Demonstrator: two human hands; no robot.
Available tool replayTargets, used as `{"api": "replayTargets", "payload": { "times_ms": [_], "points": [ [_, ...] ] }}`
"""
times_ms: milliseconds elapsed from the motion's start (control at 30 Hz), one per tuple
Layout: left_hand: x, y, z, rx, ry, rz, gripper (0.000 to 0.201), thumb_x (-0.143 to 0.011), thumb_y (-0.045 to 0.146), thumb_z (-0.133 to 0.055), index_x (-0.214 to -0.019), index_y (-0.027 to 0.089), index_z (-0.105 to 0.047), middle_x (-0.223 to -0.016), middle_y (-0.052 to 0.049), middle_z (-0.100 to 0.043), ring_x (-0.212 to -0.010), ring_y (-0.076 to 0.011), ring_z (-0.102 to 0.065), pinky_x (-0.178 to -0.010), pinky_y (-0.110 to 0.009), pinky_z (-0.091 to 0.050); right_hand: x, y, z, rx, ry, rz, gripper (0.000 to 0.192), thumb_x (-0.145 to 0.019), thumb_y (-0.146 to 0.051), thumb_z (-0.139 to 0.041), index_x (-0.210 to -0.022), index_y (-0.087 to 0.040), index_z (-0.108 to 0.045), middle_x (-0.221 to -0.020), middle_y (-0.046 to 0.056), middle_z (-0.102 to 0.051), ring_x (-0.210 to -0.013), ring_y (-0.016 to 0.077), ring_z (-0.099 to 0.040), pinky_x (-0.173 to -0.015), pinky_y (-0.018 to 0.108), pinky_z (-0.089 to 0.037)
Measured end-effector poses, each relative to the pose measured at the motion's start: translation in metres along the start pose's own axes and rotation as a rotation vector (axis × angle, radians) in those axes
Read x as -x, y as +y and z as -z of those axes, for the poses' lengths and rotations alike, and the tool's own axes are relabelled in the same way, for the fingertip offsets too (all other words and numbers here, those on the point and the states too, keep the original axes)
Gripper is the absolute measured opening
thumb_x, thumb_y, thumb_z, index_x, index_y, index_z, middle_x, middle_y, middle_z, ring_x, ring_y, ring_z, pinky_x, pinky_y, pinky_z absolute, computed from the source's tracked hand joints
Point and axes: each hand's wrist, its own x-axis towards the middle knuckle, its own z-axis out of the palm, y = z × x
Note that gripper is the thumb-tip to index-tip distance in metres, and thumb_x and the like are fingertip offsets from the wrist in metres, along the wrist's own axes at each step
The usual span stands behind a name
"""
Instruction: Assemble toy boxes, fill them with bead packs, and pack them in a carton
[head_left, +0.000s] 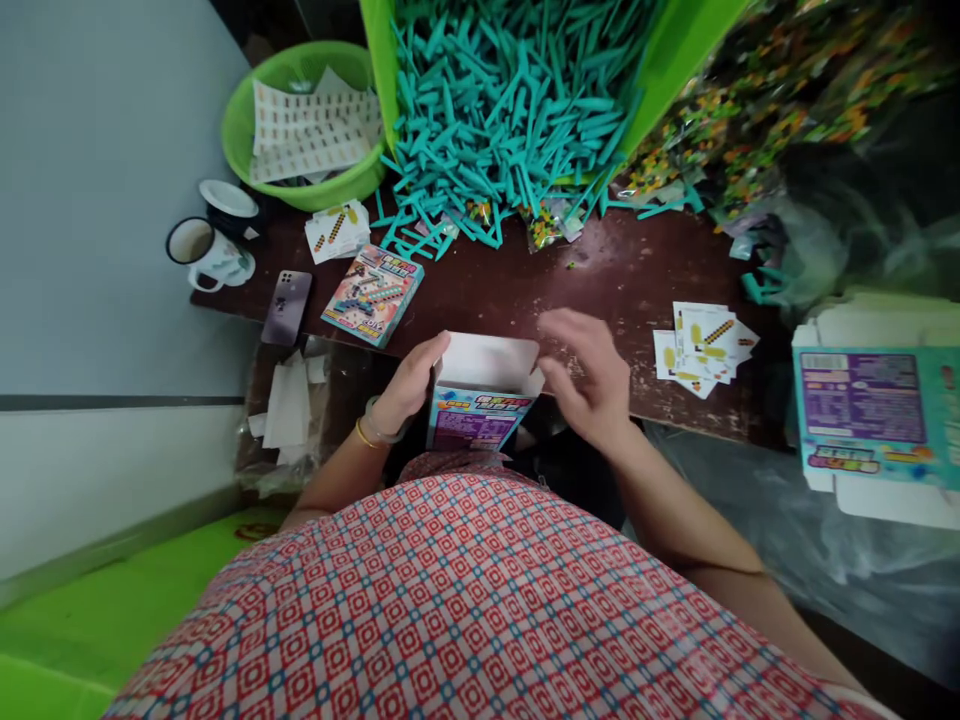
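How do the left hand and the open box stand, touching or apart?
Touching. The head view shows the left hand holding the open box by its left side, thumb against the upper edge.

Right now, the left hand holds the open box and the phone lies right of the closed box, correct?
Not quite: the head view shows the phone lying left of the closed box. The left hand does hold the open box.
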Motion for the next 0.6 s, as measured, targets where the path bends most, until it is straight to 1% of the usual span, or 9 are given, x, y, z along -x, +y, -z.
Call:
{"api": "replayTargets", "payload": {
  "times_ms": [67, 133, 200, 267, 300, 367, 467, 533, 600],
  "points": [
    [0.005, -0.009, 0.003, 0.032, -0.072, 0.015, 0.053, -0.077, 0.066, -0.079, -0.089, 0.014, -0.077, -0.087, -0.006, -0.079, -0.096, -0.0264, -0.072, -0.088, -0.035, -0.055, 0.009, 0.014, -0.016, -0.275, 0.08, -0.227, 0.061, -0.103, -0.069, -0.038, -0.144, -0.029, -0.06, -0.151, 0.008, -0.061, -0.145, 0.0292, -0.053, -0.117, 0.052, -0.047],
    [0.011, -0.016, 0.003, 0.058, -0.118, 0.062, 0.055, -0.076, 0.064, -0.08, -0.095, 0.013, -0.078, -0.092, -0.009, -0.081, -0.099, -0.0293, -0.074, -0.09, -0.038, -0.055, 0.019, 0.029, -0.035, -0.603, 0.007, -0.451, 0.072, -0.099, -0.079, -0.031, -0.137, -0.028, -0.064, -0.141, 0.008, -0.069, -0.137, 0.0317, -0.06, -0.111, 0.054, -0.052],
    [0.016, -0.022, 0.001, 0.067, -0.113, 0.1, 0.053, -0.072, 0.057, -0.084, -0.098, 0.011, -0.078, -0.094, -0.01, -0.081, -0.097, -0.0308, -0.075, -0.088, -0.039, -0.056, 0.026, 0.041, -0.047, -0.831, -0.084, -0.605, 0.072, -0.091, -0.084, -0.044, -0.126, -0.026, -0.07, -0.126, 0.009, -0.076, -0.123, 0.0335, -0.069, -0.103, 0.053, -0.057],
    [0.019, -0.025, -0.001, 0.057, -0.072, 0.091, 0.05, -0.068, 0.048, -0.086, -0.1, 0.011, -0.078, -0.093, -0.01, -0.081, -0.092, -0.0293, -0.075, -0.085, -0.038, -0.056, 0.029, 0.049, -0.048, -0.885, -0.145, -0.654, 0.063, -0.082, -0.074, -0.068, -0.12, -0.024, -0.073, -0.114, 0.008, -0.079, -0.109, 0.032, -0.074, -0.097, 0.05, -0.06],
    [0.019, -0.026, -0.002, 0.048, -0.05, 0.079, 0.048, -0.066, 0.043, -0.087, -0.1, 0.011, -0.077, -0.092, -0.008, -0.081, -0.088, -0.0276, -0.074, -0.082, -0.036, -0.055, 0.028, 0.052, -0.045, -0.847, -0.158, -0.635, 0.059, -0.079, -0.067, -0.076, -0.118, -0.023, -0.074, -0.111, 0.008, -0.08, -0.104, 0.0307, -0.074, -0.095, 0.049, -0.06],
    [0.018, -0.027, -0.004, 0.033, -0.035, 0.072, 0.046, -0.062, 0.037, -0.086, -0.1, 0.012, -0.077, -0.088, -0.006, -0.08, -0.081, -0.0238, -0.073, -0.075, -0.032, -0.054, 0.022, 0.054, -0.035, -0.654, -0.157, -0.5, 0.047, -0.08, -0.054, -0.08, -0.114, -0.022, -0.077, -0.114, 0.008, -0.079, -0.106, 0.029, -0.074, -0.098, 0.047, -0.059],
    [0.015, -0.028, -0.007, 0.028, -0.091, 0.082, 0.047, -0.065, 0.032, -0.078, -0.108, 0.013, -0.078, -0.09, -0.006, -0.08, -0.077, -0.0203, -0.07, -0.07, -0.028, -0.051, 0.007, 0.047, -0.019, -0.258, -0.153, -0.179, 0.029, -0.091, -0.043, -0.07, -0.111, -0.024, -0.081, -0.129, 0.009, -0.075, -0.121, 0.0286, -0.07, -0.11, 0.048, -0.053],
    [0.013, -0.027, -0.008, 0.034, -0.124, 0.068, 0.052, -0.068, 0.028, -0.072, -0.118, 0.014, -0.077, -0.096, -0.006, -0.08, -0.081, -0.02, -0.07, -0.073, -0.028, -0.051, -0.001, 0.035, -0.012, -0.103, -0.195, -0.051, 0.031, -0.097, -0.043, -0.064, -0.117, -0.026, -0.081, -0.132, 0.008, -0.074, -0.128, 0.0293, -0.067, -0.115, 0.049, -0.05],
    [0.013, -0.026, -0.008, 0.043, -0.156, 0.041, 0.057, -0.07, 0.024, -0.068, -0.126, 0.016, -0.075, -0.106, -0.007, -0.08, -0.091, -0.0218, -0.072, -0.081, -0.03, -0.052, -0.006, 0.023, -0.008, -0.089, -0.258, -0.063, 0.039, -0.101, -0.049, -0.057, -0.122, -0.026, -0.08, -0.127, 0.008, -0.077, -0.125, 0.0303, -0.069, -0.113, 0.05, -0.052]
  ]
}}
